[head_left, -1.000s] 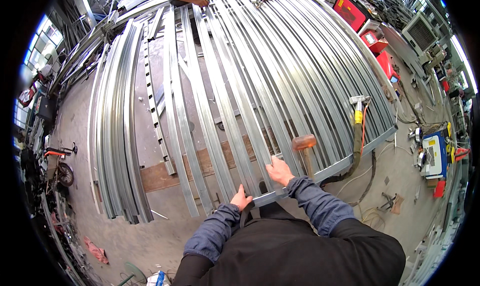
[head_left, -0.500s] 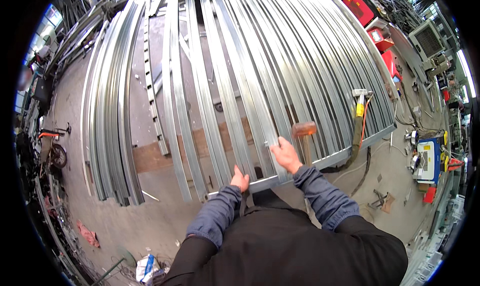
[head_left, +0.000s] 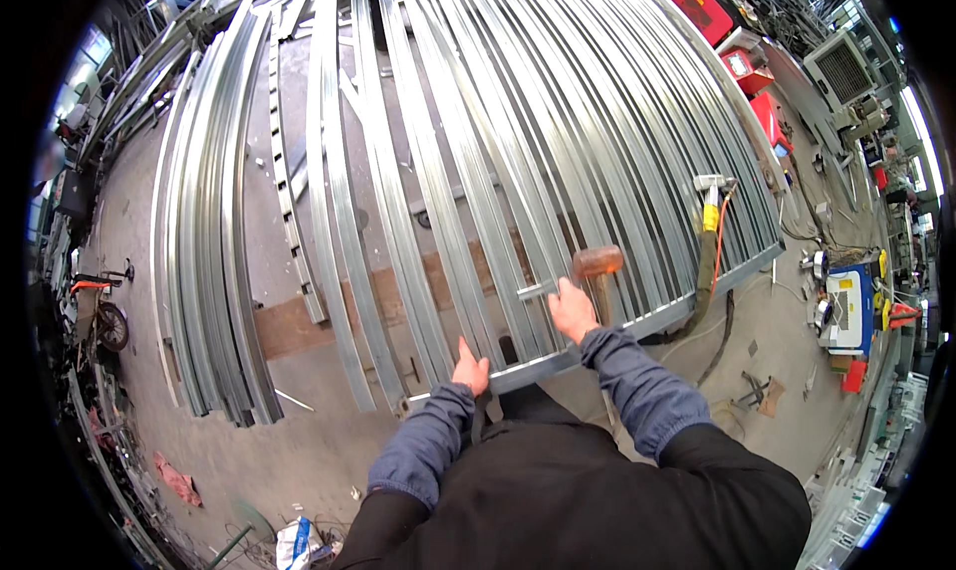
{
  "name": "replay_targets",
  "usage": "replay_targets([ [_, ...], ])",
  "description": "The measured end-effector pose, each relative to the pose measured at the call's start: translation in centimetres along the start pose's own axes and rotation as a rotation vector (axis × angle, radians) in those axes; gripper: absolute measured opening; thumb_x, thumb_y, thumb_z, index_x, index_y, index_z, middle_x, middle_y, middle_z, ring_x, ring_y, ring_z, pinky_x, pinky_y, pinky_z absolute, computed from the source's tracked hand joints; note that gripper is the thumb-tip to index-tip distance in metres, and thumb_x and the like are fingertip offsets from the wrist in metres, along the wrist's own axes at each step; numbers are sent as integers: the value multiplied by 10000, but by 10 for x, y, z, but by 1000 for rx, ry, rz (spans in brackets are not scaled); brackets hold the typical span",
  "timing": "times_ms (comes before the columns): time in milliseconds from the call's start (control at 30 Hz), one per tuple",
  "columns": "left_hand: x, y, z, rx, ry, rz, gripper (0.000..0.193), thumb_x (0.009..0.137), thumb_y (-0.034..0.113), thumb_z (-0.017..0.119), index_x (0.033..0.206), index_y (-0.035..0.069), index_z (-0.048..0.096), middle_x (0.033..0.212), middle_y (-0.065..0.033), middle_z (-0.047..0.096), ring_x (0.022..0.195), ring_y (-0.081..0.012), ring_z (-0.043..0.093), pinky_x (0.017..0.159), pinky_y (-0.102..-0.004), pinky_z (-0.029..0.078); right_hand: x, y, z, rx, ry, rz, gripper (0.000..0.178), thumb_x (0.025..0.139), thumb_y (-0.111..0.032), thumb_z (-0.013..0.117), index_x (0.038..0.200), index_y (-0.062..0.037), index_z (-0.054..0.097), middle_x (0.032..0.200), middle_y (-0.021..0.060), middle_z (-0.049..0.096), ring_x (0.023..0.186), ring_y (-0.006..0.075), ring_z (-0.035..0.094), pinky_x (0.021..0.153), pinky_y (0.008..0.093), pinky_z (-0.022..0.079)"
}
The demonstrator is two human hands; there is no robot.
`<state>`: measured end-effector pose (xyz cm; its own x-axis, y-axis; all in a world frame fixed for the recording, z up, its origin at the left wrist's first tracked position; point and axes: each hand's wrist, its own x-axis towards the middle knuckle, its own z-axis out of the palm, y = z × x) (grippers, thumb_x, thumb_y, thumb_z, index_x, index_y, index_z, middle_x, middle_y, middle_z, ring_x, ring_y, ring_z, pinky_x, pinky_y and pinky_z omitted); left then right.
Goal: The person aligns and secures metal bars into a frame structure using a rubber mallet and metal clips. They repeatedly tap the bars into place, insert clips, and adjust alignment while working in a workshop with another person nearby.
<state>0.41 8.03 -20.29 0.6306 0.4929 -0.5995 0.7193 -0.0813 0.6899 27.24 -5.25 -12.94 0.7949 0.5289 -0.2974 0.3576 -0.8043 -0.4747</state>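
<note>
My right hand [head_left: 574,312] is closed around the near end of a long, silvery metal profile [head_left: 526,239], whose pale cut edge shows beside the fingers. My left hand [head_left: 471,367] lies at the near end of another profile [head_left: 450,301], by the front rail [head_left: 538,371]; its forefinger and thumb are apart, the other fingers hidden. Just beyond my right hand, a mallet [head_left: 597,261] stands head up among the profiles, with an amber-brown head and a light handle.
Closely spaced profiles [head_left: 617,162] fill the right side. A stack of profiles [head_left: 209,241] lies left, beside a slotted bar [head_left: 286,192]. Farther right, a tool with a yellow grip [head_left: 710,217] and hose rests on the frame. A blue-and-white machine [head_left: 851,309] stands on the floor.
The profile end at my right hand now shows its cut edge across the neighbouring profiles. My left hand stays near the front rail. The whole view has shifted slightly.
</note>
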Motion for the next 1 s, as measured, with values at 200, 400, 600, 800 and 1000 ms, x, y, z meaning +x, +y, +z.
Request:
replay_targets([
  [200, -2, -4, -1, -21, 9, 50, 974, 983, 217, 649, 1657, -71, 7, 1327, -443, 603, 1209, -510, 661, 1075, -472, 506, 2, -5, -5, 0, -26, -40, 347, 954, -314, 646, 1063, 10, 586, 1038, 292, 704, 1034, 499, 665, 887, 588, 529],
  [400, 0, 1, -3, -31, -20, 24, 971, 982, 222, 651, 1656, -78, 20, 1388, -427, 573, 1264, -492, 634, 1098, -452, 487, -1, -10, -13, -20, -107, 51, 358, 963, -322, 675, 1150, -31, 583, 1172, 242, 675, 1142, 446, 647, 941, 560, 531],
  [600, -2, 1, 0, -21, -44, -27, 965, 980, 233, 665, 1657, -81, 53, 1493, -382, 526, 1365, -466, 576, 1148, -427, 452, -19, 3, -28, 27, 241, -78, 483, 957, -345, 702, 1308, -40, 568, 1298, 221, 583, 1251, 424, 560, 1053, 528, 458],
  [800, 5, -11, 7, 15, -2, 73, 976, 982, 221, 651, 1660, -71, 13, 1407, -435, 556, 1252, -511, 635, 1080, -471, 501, -23, 104, -33, -134, 489, 134, 586, 971, -421, 713, 1337, 7, 553, 1271, 249, 568, 1231, 453, 525, 1051, 543, 426],
  [1000, 2, 4, 4, 50, 12, 18, 972, 972, 156, 646, 1648, -101, -2, 1442, -432, 531, 1272, -489, 633, 1097, -437, 492, -15, 111, -16, -122, 254, 91, 527, 948, -374, 732, 1304, -16, 584, 1237, 230, 616, 1188, 430, 586, 1007, 522, 476],
])
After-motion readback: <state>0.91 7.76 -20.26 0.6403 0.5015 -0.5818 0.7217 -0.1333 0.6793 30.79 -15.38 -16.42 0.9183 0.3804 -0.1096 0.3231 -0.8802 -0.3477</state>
